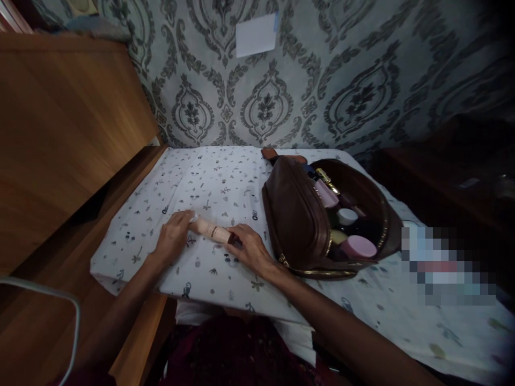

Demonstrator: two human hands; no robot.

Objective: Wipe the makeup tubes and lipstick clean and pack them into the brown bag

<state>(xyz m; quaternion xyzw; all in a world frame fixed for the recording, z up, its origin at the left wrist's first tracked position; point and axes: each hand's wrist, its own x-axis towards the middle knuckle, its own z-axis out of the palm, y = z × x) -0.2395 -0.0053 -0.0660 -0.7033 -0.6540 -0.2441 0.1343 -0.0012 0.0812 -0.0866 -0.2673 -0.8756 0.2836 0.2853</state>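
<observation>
A beige cosmetic tube lies crosswise between my hands, just over the patterned white cloth. My left hand is closed at its left end, where a small white bit shows by the fingertips; I cannot tell what that bit is. My right hand grips the dark right end with thumb and fingers. Right of my right hand stands an unzipped brown toiletry bag. Inside it are a pink round-lidded jar, a white-capped container, a pink item and a gold tube.
Patterned white cloth covers the tabletop. A wooden cabinet rises at the left, with a pale cable below it. Behind is a patterned wall bearing a white paper. A blurred-out item lies right of the bag.
</observation>
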